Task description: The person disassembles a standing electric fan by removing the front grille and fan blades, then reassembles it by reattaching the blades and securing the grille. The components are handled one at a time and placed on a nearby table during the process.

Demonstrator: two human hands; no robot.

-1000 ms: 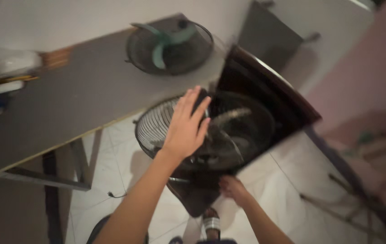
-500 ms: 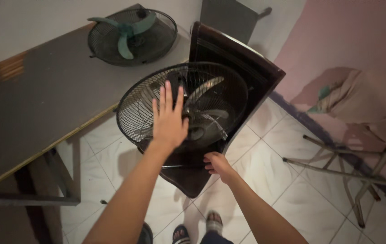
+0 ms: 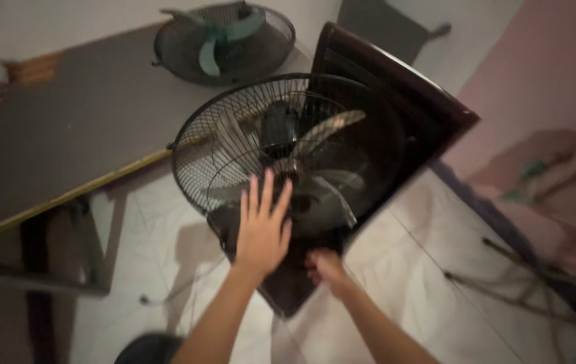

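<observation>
The wire-caged fan (image 3: 288, 155) lies face-up on the dark chair (image 3: 402, 87), just beside the worktop (image 3: 65, 141). My left hand (image 3: 261, 226), fingers spread wide and flat, has slid from the cage's middle down to its near rim. My right hand (image 3: 325, 266) stays under that rim, curled; I cannot tell what it grips. A second fan (image 3: 224, 40) rests on the worktop beyond.

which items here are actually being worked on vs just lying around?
In hand:
- black caged fan, resting on the dark chair
- left hand, flat with fingers spread on the fan's grille
- right hand, at the fan's lower edge; its grip is blurred

Lying about:
- second fan with green blades on the dark table
- pink cloth on the right
</observation>
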